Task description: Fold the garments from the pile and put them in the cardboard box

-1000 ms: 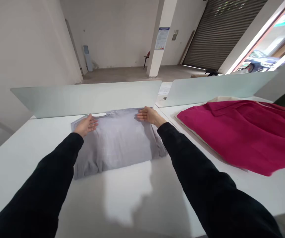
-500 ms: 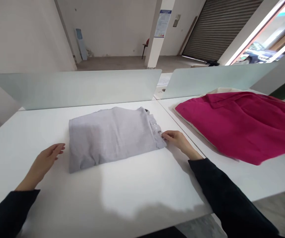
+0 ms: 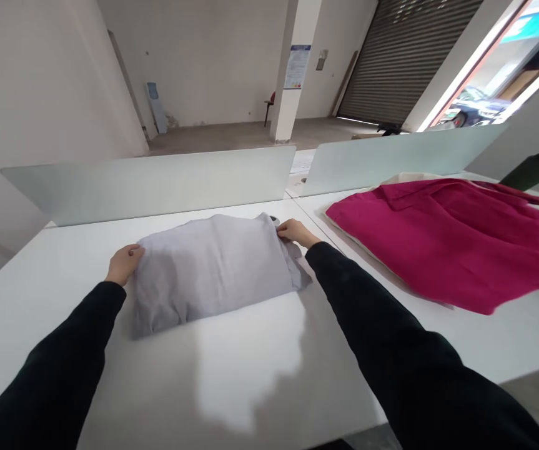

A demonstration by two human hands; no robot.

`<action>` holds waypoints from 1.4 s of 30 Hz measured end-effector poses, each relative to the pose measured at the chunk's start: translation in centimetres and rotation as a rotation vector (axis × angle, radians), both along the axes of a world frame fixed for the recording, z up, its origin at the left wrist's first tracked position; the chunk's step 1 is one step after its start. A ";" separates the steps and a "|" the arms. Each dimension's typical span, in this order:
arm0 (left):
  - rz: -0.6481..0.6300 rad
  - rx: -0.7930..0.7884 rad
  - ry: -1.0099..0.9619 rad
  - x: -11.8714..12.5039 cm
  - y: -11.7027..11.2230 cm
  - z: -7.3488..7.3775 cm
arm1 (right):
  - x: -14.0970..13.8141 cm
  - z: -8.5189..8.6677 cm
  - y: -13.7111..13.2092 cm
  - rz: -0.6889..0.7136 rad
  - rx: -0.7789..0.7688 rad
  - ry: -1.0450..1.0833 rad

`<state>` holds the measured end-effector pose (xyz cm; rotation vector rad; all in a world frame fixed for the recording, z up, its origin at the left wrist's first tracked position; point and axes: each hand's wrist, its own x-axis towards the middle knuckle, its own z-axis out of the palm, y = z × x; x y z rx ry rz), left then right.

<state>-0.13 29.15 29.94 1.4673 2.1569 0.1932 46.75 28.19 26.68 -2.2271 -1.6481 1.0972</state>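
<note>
A folded light grey garment (image 3: 213,269) lies on the white table (image 3: 250,362) in front of me. My left hand (image 3: 123,264) grips its far left corner, fingers curled round the cloth. At the far right corner my right hand (image 3: 296,232) pinches the fabric edge. Both arms wear black sleeves and reach forward on either side of the garment.
A magenta garment (image 3: 442,240) lies spread over a cream cloth on the adjoining table to the right. Frosted glass dividers (image 3: 157,184) stand along the far edge of both tables. A dark green item (image 3: 534,170) shows at the far right.
Both hands drew back to the near sides of the grey garment, then reached forward again and now grip its far corners. The garment looks slightly puffed up.
</note>
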 end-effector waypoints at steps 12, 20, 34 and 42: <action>-0.100 0.106 0.079 1.7 3.1 -1.0 | 1.3 -2.1 1.4 -0.126 0.083 -0.085; -0.030 0.053 -0.018 -1.6 -2.4 0.8 | 3.8 1.0 -6.4 -0.117 0.145 -0.005; -0.043 -0.019 -0.057 -0.4 -15.1 5.8 | 1.8 4.3 -16.4 -0.129 0.188 0.142; -0.048 0.027 -0.029 0.5 -15.9 5.7 | 1.8 4.0 -16.5 -0.128 0.178 0.088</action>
